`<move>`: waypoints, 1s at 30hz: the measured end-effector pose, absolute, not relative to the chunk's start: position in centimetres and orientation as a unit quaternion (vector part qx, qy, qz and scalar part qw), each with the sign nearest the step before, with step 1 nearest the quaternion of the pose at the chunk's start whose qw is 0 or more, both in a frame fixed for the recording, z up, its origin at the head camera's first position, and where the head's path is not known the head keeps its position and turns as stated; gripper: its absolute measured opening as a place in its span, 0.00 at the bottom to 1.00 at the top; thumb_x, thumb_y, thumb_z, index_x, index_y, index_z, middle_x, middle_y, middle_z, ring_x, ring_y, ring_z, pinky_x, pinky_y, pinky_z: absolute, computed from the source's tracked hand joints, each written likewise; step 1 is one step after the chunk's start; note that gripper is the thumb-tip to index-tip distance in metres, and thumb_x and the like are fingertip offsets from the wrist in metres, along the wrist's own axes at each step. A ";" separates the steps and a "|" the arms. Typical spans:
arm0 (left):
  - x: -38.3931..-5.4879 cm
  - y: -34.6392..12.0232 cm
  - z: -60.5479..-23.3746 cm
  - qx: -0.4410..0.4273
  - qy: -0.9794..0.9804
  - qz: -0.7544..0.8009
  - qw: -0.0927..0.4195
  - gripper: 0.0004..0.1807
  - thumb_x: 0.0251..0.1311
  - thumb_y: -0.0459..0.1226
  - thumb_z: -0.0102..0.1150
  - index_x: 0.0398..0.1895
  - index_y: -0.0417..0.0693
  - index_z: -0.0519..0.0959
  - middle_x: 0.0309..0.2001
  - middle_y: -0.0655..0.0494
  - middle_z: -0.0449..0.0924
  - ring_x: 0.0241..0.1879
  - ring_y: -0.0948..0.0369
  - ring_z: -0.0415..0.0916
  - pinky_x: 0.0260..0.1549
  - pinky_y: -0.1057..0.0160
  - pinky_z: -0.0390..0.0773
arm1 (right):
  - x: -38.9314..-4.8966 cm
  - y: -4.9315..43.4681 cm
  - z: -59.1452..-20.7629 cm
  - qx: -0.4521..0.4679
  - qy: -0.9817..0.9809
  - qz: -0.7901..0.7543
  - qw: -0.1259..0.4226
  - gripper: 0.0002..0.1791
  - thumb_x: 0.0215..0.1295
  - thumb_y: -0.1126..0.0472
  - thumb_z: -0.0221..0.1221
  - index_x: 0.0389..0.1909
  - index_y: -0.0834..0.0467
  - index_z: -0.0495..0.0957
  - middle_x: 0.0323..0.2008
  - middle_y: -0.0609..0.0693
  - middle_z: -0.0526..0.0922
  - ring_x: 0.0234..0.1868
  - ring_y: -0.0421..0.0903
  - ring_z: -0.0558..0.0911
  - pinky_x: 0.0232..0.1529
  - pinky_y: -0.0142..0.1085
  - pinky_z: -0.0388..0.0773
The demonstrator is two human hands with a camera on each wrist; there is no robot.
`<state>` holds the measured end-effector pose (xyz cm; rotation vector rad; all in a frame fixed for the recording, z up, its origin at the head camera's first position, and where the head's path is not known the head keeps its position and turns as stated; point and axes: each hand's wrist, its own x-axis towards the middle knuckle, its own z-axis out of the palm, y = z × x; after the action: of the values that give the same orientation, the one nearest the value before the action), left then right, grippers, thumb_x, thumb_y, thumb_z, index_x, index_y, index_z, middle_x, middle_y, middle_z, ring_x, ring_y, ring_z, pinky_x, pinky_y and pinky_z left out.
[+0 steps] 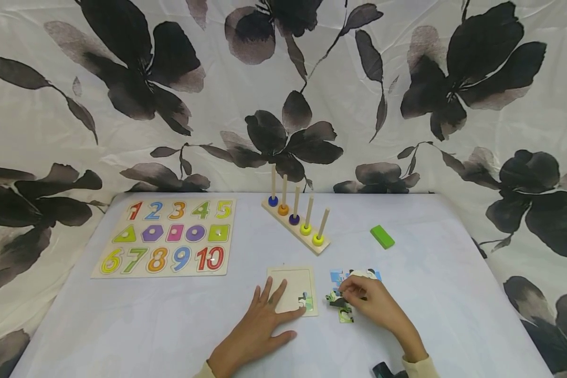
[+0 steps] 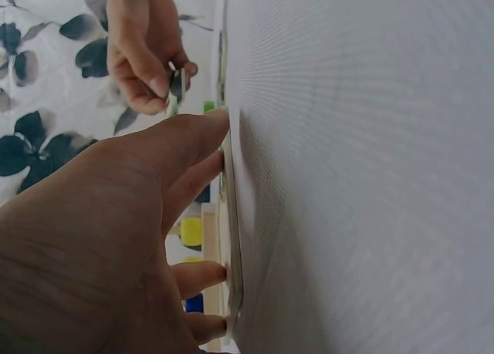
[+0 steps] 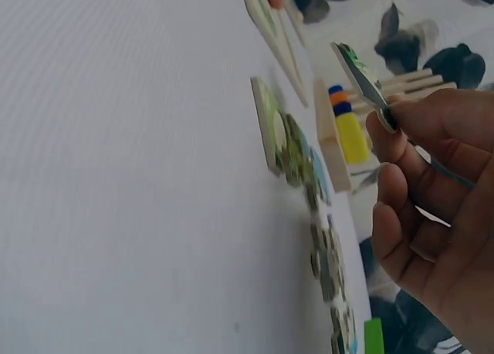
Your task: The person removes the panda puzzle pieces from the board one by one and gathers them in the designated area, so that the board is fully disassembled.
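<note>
A light wooden puzzle tray (image 1: 290,278) lies near the front middle of the table. One puzzle piece (image 1: 308,303) with green and black print sits in its near right corner. My left hand (image 1: 257,328) is spread over the tray's near left part, fingertips touching it and the thumb apart below. To the tray's right, my right hand (image 1: 375,304) pinches a thin puzzle piece (image 3: 361,78) between thumb and forefinger, raised above the table. Beneath and around that hand lie several loose puzzle pieces (image 1: 336,276), partly hidden by it; one green piece (image 1: 345,315) is closest to me.
A number and shape board (image 1: 231,236) lies at the left. Behind the tray stands a peg stand (image 1: 295,226) with coloured rings on its upright pegs. A green block (image 1: 382,237) rests at the right. A black object (image 1: 384,370) shows by the right sleeve.
</note>
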<state>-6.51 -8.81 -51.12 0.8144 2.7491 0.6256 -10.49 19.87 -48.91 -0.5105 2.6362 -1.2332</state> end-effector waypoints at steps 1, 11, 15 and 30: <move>-6.5 -8.8 -51.1 0.274 0.932 0.212 0.106 0.24 0.62 0.56 0.55 0.62 0.75 0.72 0.75 0.41 0.47 0.73 0.36 0.32 0.65 0.31 0.44 | -10.4 20.1 -49.0 -0.167 0.890 -0.415 0.093 0.04 0.64 0.63 0.61 0.37 0.51 0.81 0.32 0.41 0.82 0.32 0.34 0.78 0.34 0.31 0.78; -6.6 -8.8 -51.1 0.269 0.932 0.215 0.116 0.24 0.62 0.56 0.55 0.62 0.75 0.72 0.75 0.43 0.46 0.73 0.38 0.31 0.66 0.33 0.42 | -9.9 22.7 -48.9 -0.151 0.889 -0.416 0.118 0.03 0.63 0.66 0.60 0.35 0.55 0.81 0.28 0.42 0.81 0.28 0.35 0.76 0.28 0.30 0.75; -6.5 -8.8 -51.1 0.270 0.932 0.214 0.116 0.24 0.62 0.56 0.55 0.62 0.75 0.72 0.75 0.43 0.46 0.73 0.38 0.31 0.66 0.33 0.41 | -9.8 23.5 -48.8 -0.150 0.880 -0.426 0.145 0.04 0.62 0.69 0.59 0.34 0.58 0.81 0.28 0.45 0.81 0.28 0.35 0.76 0.29 0.30 0.77; -6.4 -8.9 -51.3 0.271 0.932 0.214 0.111 0.24 0.62 0.56 0.55 0.63 0.76 0.72 0.75 0.44 0.46 0.74 0.39 0.31 0.66 0.34 0.40 | -9.2 24.9 -49.2 -0.137 0.888 -0.413 0.148 0.02 0.60 0.67 0.61 0.33 0.59 0.81 0.27 0.45 0.80 0.28 0.34 0.76 0.28 0.29 0.76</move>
<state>-6.43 -8.88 -51.33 0.7966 2.7369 0.6299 -9.24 24.86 -49.21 -0.3944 2.5538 -1.1875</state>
